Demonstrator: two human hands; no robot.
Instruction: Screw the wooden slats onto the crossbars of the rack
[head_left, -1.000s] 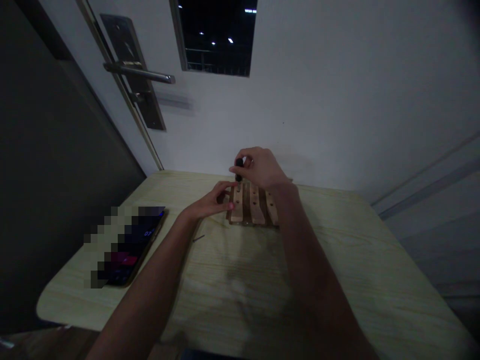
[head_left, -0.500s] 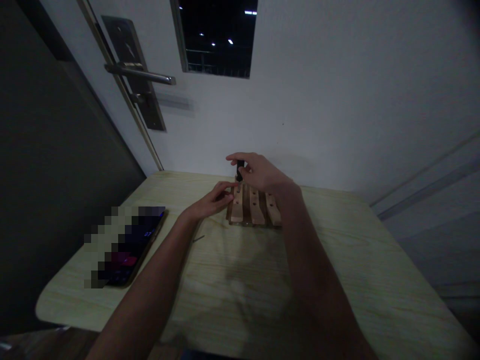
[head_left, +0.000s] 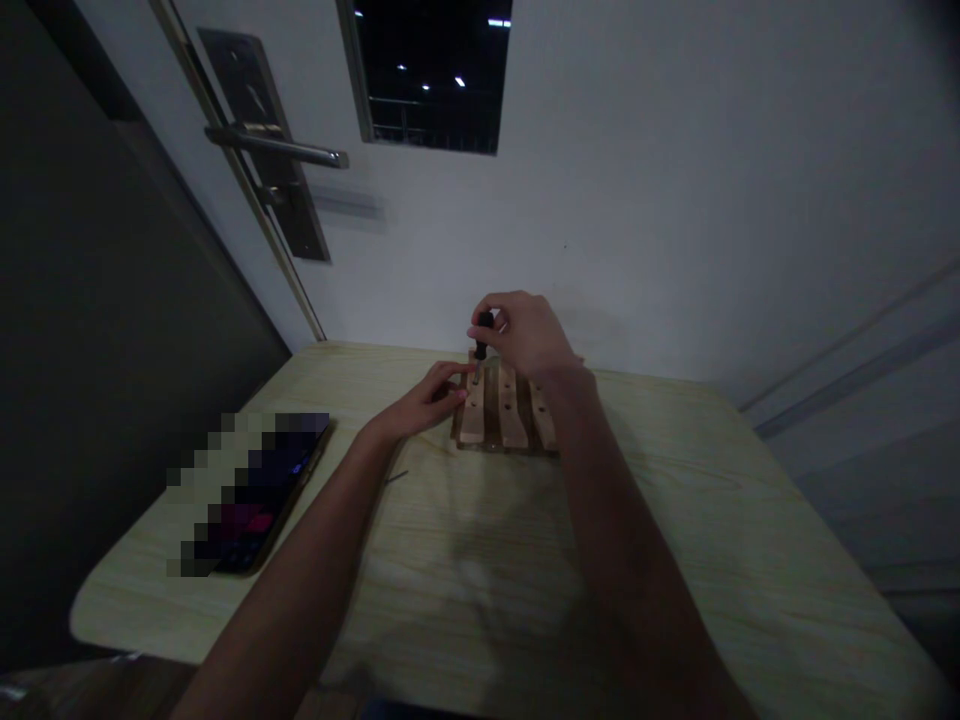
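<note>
Head view: screwdriver (head_left: 481, 350) in right hand (head_left: 529, 332), phone text (head_left: 300, 467) illegible

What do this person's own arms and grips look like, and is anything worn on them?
The left grip and right grip are bare human ones; no glove shows. The left forearm and right forearm taper toward the wrists, with no sleeve, watch, bracelet or cable visible. It's too dim to tell about rings or small markings.
</note>
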